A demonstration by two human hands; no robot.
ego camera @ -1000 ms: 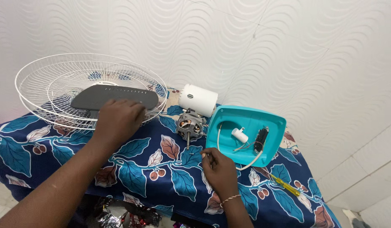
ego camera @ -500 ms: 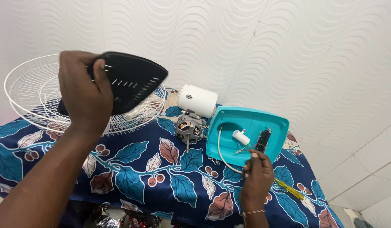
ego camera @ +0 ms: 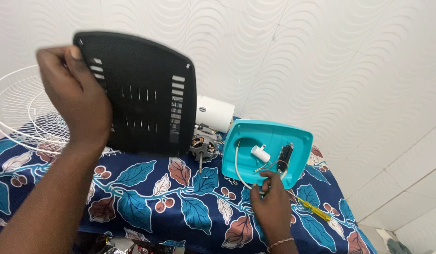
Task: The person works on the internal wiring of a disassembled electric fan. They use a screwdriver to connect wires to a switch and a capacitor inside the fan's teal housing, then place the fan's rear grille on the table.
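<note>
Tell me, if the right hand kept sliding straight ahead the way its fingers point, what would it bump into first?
Probably the turquoise cover: the right hand already rests at its near edge, by the white wire. Depth is hard to judge.

The fan guard [ego camera: 25,113] sits at the table's [ego camera: 147,207] left edge, the motor [ego camera: 202,143] mid-back, the housing cover [ego camera: 267,150] to its right, and the screwdriver [ego camera: 314,210] near the right edge.

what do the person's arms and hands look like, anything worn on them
Both arms are bare, with no sleeves and no gloves in view. The left hand wears no ring or band that shows. The right hand has a thin beaded bracelet of pale beads around its wrist. Fingernails are short and unpainted where visible.
</note>
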